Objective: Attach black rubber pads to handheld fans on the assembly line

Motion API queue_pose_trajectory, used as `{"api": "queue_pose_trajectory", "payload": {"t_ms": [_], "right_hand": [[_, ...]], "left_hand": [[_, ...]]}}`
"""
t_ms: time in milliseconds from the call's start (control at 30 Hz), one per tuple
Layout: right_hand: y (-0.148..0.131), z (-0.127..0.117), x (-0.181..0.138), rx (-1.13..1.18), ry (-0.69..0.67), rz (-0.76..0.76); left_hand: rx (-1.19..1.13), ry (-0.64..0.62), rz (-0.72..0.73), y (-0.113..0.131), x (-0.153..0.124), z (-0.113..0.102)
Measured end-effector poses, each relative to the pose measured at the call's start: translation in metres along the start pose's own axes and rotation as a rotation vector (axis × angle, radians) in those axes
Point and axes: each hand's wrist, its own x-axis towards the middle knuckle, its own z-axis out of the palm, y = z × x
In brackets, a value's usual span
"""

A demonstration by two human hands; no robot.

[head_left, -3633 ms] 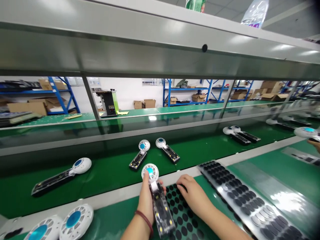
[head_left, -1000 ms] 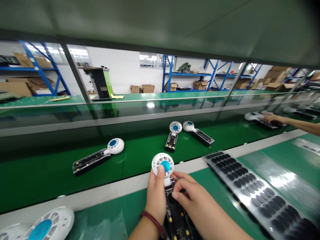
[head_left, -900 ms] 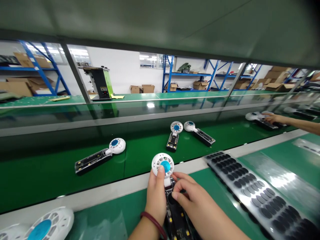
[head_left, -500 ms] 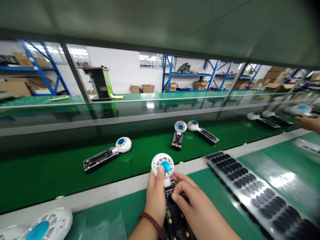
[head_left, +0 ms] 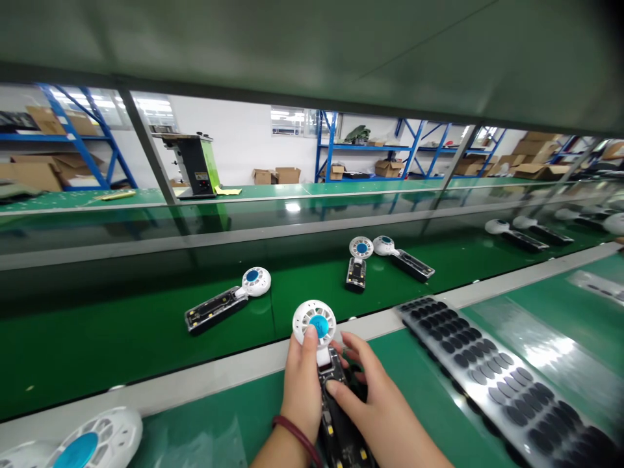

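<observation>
A handheld fan [head_left: 316,356] with a round white head, blue centre and dark handle showing yellow parts is held upright before me. My left hand [head_left: 303,380] is closed around its neck and upper handle, the thumb lying on the white head. My right hand [head_left: 373,403] presses its thumb on the upper handle, just below the neck. The other right fingers curve round the handle's right side, partly hidden. Right of my hands lies a clear sheet of round black pads [head_left: 480,361], some spots paler than others.
Several similar fans lie on the green conveyor belt [head_left: 121,331], among them one fan [head_left: 229,300] at left. More fan heads [head_left: 104,439] sit at lower left. Clear plastic film [head_left: 541,344] covers the bench at right. A grey-green panel [head_left: 312,52] hangs overhead.
The fans on the belt have shifted right. My right forefinger has lifted off the handle front, and the thumb now presses there alone. Another person's hand at the right edge has almost left view.
</observation>
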Motion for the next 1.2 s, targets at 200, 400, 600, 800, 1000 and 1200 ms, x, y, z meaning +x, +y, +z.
{"api": "queue_pose_trajectory", "payload": {"t_ms": [200, 400, 600, 800, 1000, 1200], "right_hand": [[-0.015, -0.007, -0.006, 0.159, -0.143, 0.013], [-0.023, -0.021, -0.002, 0.436, -0.124, -0.048], [-0.038, -0.025, 0.081, 0.108, 0.169, -0.028], [-0.034, -0.042, 0.159, -0.183, 0.430, -0.047], [-0.006, -0.078, 0.162, -0.333, 0.504, 0.104], [-0.005, -0.066, 0.083, -0.355, 0.412, -0.118]], "left_hand": [[-0.110, 0.081, 0.075, 0.008, -0.012, 0.005], [-0.018, 0.180, 0.195, 0.020, -0.016, 0.015], [0.159, 0.266, 0.398, 0.010, -0.006, 0.011], [0.274, 0.204, 0.385, -0.003, -0.003, 0.009], [0.310, 0.132, 0.295, -0.002, -0.007, 0.010], [-0.031, -0.078, 0.057, 0.005, -0.005, 0.012]]}}
